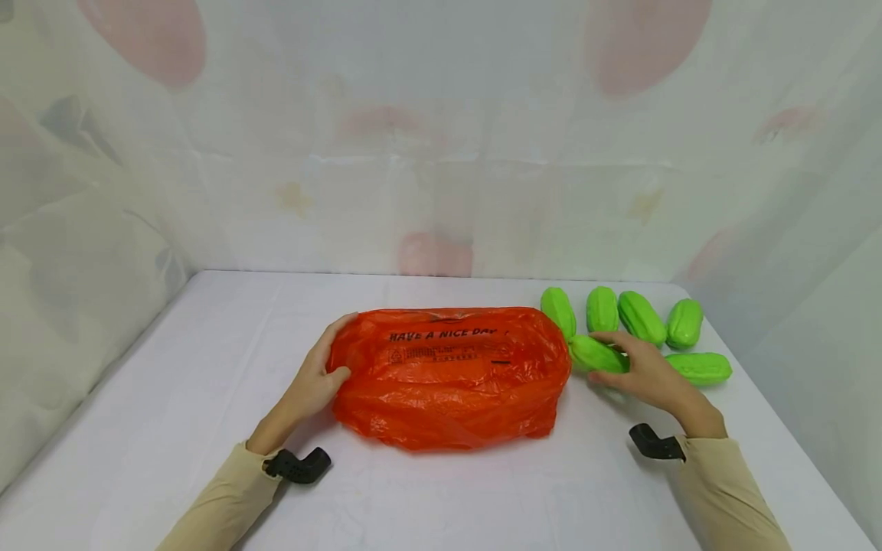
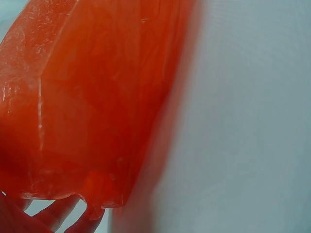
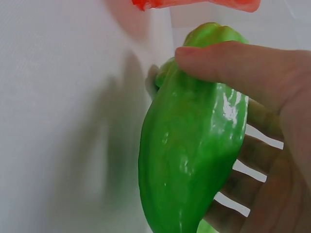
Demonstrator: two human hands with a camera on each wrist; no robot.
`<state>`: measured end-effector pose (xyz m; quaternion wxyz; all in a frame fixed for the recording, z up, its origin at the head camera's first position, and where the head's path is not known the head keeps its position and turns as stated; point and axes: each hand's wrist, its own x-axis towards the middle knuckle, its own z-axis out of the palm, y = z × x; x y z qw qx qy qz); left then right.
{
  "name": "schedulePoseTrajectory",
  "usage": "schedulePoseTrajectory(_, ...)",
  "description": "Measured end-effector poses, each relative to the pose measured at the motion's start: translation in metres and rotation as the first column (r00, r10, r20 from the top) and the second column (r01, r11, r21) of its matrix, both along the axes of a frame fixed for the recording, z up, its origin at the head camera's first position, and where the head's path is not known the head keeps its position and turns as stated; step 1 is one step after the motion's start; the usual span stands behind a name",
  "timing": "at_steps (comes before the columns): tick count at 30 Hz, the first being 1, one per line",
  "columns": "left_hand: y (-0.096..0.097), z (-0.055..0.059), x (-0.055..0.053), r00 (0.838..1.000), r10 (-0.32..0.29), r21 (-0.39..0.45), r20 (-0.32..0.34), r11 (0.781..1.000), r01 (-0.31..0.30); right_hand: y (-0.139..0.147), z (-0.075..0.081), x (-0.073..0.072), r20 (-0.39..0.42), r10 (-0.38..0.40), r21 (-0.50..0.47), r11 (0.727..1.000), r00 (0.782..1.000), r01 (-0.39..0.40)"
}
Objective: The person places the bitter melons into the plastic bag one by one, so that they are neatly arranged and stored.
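Note:
A red plastic bag [image 1: 448,390], printed "HAVE A NICE DAY", lies across the middle of the table. My left hand [image 1: 318,383] holds its left edge, thumb in front and the other fingers partly hidden by the plastic. In the left wrist view the bag [image 2: 102,107] fills much of the picture, with fingertips [image 2: 56,213] below it. Beside the bag's right edge, my right hand [image 1: 641,371] grips a glossy, ridged green pepper [image 1: 598,353] between thumb and fingers. The right wrist view shows this pepper [image 3: 189,145] lengthwise, its shadow on the white cloth.
Several more green peppers lie at the table's back right, one [image 1: 558,312] just behind the bag's right corner and another [image 1: 699,368] beyond my right hand. A white cloth covers the table [image 1: 158,398]. Pale patterned curtains [image 1: 441,191] hang behind and at both sides.

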<state>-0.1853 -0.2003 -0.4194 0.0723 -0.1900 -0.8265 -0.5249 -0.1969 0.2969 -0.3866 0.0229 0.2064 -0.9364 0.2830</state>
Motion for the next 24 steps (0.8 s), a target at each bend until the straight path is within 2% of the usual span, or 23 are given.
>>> schedulePoseTrajectory(10, 0.000, 0.001, 0.000, 1.000, 0.001, -0.006, -0.006, 1.000, -0.001, -0.004, 0.008, 0.001, 0.030, -0.039, -0.032, 0.999, 0.999, 0.040)
schedulePoseTrajectory(17, 0.000, 0.001, 0.001, 1.000, 0.000, -0.002, 0.013, 1.000, 0.000, -0.009, 0.013, 0.003, 0.064, -0.084, -0.046, 0.995, 0.994, 0.087)
schedulePoseTrajectory(24, 0.001, 0.002, -0.001, 1.000, -0.002, -0.001, 0.014, 1.000, 0.002, -0.015, 0.026, 0.009, 0.075, -0.118, -0.039, 0.992, 0.990, 0.122)
